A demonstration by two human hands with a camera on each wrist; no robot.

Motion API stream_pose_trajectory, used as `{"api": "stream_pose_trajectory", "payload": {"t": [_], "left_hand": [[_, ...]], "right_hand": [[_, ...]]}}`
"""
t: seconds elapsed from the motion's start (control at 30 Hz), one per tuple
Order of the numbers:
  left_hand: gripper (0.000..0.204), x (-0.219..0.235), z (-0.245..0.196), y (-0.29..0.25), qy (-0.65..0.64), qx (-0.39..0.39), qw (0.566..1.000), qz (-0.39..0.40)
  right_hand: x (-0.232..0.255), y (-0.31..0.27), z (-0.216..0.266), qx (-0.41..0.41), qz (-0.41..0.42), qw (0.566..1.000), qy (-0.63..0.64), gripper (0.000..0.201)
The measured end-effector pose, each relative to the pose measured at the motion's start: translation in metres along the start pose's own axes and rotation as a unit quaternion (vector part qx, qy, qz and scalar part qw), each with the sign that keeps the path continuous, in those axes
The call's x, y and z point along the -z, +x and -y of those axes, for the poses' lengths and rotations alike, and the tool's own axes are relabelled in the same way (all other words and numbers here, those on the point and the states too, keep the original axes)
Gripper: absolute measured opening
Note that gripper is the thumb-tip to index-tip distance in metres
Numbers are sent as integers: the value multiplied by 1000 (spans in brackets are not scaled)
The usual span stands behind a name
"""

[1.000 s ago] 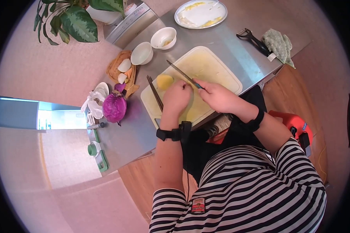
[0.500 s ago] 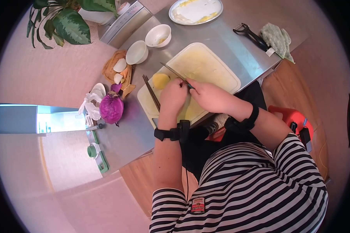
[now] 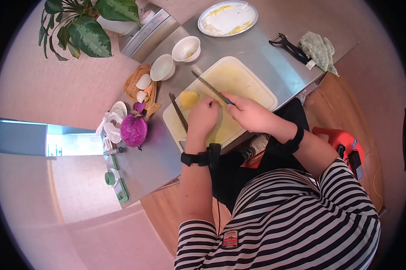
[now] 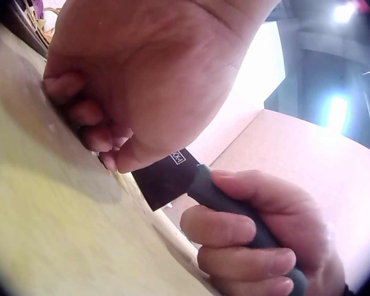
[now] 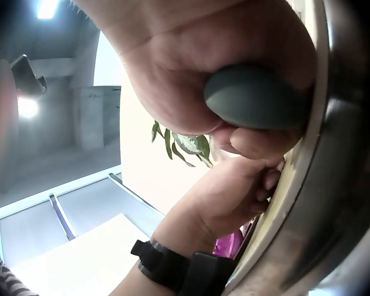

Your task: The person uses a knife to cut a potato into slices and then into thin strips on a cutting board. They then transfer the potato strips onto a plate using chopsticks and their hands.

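Observation:
The right hand (image 3: 252,114) grips the dark handle (image 4: 234,216) of a knife (image 3: 208,84) over the cutting board (image 3: 252,85). Its blade points to the upper left in the head view, beyond the left hand. Low over the board, the left hand (image 3: 204,118) has its fingers curled down beside the blade (image 4: 166,179), thumb near the fingertips. Whether they pinch anything is hidden. A rounded yellow piece (image 3: 189,99) lies on the board just past the left hand, with chopsticks (image 3: 178,112) beside it.
Two white bowls (image 3: 163,67), a smeared oval plate (image 3: 228,18), a basket (image 3: 131,85) with pale pieces and a purple cabbage (image 3: 133,130) stand beyond the board. A peeler (image 3: 289,46) and a cloth (image 3: 317,50) lie at the right, a green-and-white slicer (image 3: 117,184) at the left.
The right hand with the knife moved in close to the left hand, then drew back a little to the right. The left hand stays curled over the board; the head view shifted slightly.

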State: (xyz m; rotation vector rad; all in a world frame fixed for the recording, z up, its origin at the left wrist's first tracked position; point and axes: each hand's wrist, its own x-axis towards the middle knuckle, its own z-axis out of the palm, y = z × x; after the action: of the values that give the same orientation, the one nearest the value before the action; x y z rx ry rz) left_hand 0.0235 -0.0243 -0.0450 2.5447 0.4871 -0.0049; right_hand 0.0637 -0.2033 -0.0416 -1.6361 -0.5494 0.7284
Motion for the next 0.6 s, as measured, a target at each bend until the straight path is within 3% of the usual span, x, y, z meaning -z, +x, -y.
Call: {"api": "stream_pose_trajectory", "payload": {"t": [0.4, 0.47, 0.6], "left_hand": [[28, 0, 0, 2, 13, 16, 1000, 11], [28, -1, 0, 2, 14, 14, 1000, 9], [27, 0, -2, 3, 25, 13, 1000, 8]], "right_hand": [[-6, 9, -6, 38, 21, 991, -129, 50], [-11, 15, -17, 102, -18, 978, -181, 49], [-11, 12, -6, 59, 6, 985, -159, 49]]}}
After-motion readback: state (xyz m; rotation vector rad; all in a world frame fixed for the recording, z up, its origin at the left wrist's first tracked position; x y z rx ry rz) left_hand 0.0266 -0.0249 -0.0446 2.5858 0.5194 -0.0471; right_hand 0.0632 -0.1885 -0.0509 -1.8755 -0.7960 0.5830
